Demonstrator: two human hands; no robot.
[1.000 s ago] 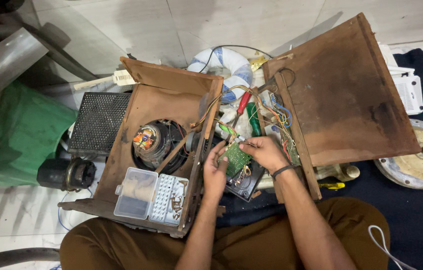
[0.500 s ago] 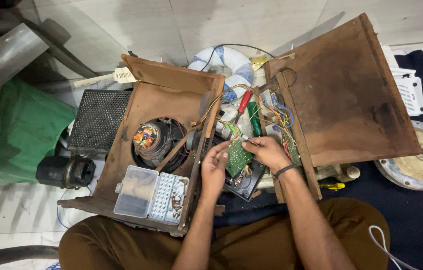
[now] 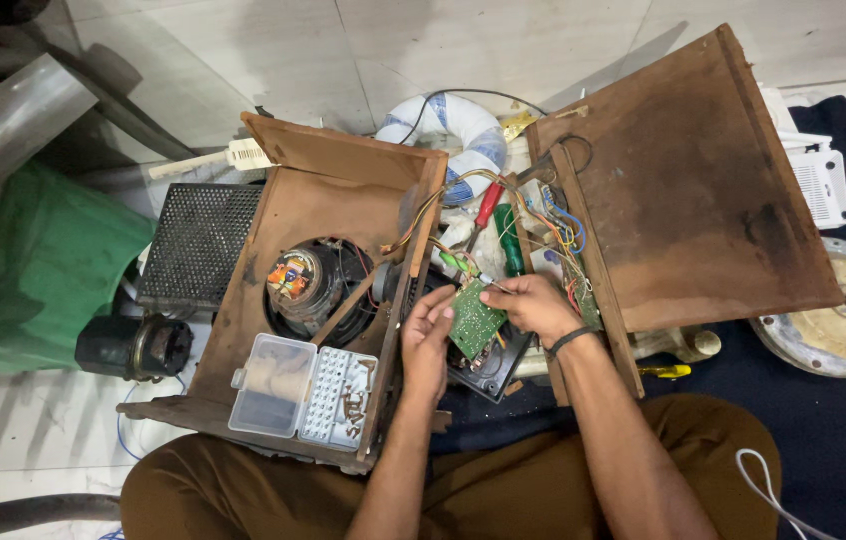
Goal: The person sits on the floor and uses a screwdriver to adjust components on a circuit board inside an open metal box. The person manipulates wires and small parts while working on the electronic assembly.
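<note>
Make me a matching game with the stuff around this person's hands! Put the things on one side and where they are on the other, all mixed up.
Things:
1. circuit board
2. clear plastic box
3. speaker
4. red screwdriver

Places:
A. resting on the near edge of the open wooden case
B. set inside the wooden case
C. held between the left hand and right hand
D. lying among the coloured wires beside a green screwdriver

Pairs: 1-C, 2-A, 3-B, 4-D

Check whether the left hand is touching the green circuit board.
Touching. The head view shows the left hand's fingers on the edge of the green circuit board.
</note>
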